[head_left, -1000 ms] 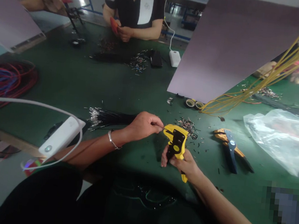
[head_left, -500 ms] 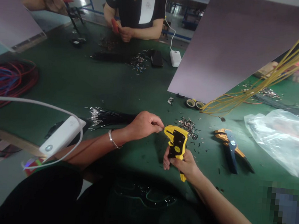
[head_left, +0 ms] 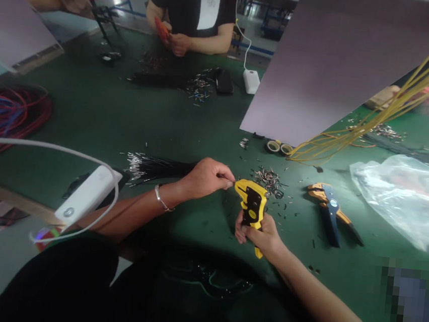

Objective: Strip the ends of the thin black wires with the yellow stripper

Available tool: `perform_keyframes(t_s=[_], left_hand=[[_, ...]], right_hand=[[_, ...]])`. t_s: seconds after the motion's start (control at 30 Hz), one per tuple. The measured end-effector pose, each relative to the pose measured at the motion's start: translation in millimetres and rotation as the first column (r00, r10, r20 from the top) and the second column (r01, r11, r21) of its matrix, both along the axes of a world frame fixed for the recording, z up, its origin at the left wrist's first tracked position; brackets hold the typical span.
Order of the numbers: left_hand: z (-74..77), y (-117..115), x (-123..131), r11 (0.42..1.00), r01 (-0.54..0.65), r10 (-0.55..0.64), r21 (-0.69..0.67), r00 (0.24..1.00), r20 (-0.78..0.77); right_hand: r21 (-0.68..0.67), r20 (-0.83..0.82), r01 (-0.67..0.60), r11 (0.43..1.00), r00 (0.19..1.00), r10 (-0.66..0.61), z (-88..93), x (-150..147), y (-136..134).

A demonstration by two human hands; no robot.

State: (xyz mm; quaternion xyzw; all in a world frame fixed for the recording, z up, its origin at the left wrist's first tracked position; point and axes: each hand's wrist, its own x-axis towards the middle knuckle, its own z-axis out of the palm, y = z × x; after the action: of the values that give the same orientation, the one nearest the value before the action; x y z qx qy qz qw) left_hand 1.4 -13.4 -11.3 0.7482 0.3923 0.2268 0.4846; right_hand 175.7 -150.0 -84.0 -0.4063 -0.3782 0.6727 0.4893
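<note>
My right hand [head_left: 261,234] is wrapped round the handles of a yellow and black wire stripper [head_left: 251,203], held upright over the green table [head_left: 90,113]. My left hand [head_left: 207,176] is closed in a pinch on a thin black wire, its fingertips right at the tool's jaw. A bundle of black wires with bare metal ends [head_left: 153,166] lies just behind my left hand. A small heap of metal terminals and cut bits [head_left: 270,179] lies past the tool.
A second orange and blue stripper [head_left: 330,209] lies to the right, beside a clear plastic bag [head_left: 404,197]. Yellow wires [head_left: 386,109] hang over a grey board [head_left: 322,65]. A white power bank [head_left: 88,194] and red-blue cable coil [head_left: 9,111] sit left. Another person [head_left: 192,14] works opposite.
My left hand's fingertips have closed up to the stripper's jaw, so the stretch of wire between them no longer shows. My right hand has squeezed the handles slightly.
</note>
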Motion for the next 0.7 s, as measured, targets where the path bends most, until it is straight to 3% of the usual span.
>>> perform_keyframes(t_s=[0.23,0.7], left_hand=[[-5.2,4.3,1.3,0.999,0.034,-0.033,0.023,0.999,-0.039],[-10.0,8.3,3.4,1.000,0.025,-0.025,0.007,1.000,-0.005]], right_hand=[[-0.001,0.054,0.033,0.999,0.998,-0.033,-7.1,-1.5,0.5],[-0.027,0.049,0.069,0.997,0.997,-0.067,-2.5,-3.4,2.2]])
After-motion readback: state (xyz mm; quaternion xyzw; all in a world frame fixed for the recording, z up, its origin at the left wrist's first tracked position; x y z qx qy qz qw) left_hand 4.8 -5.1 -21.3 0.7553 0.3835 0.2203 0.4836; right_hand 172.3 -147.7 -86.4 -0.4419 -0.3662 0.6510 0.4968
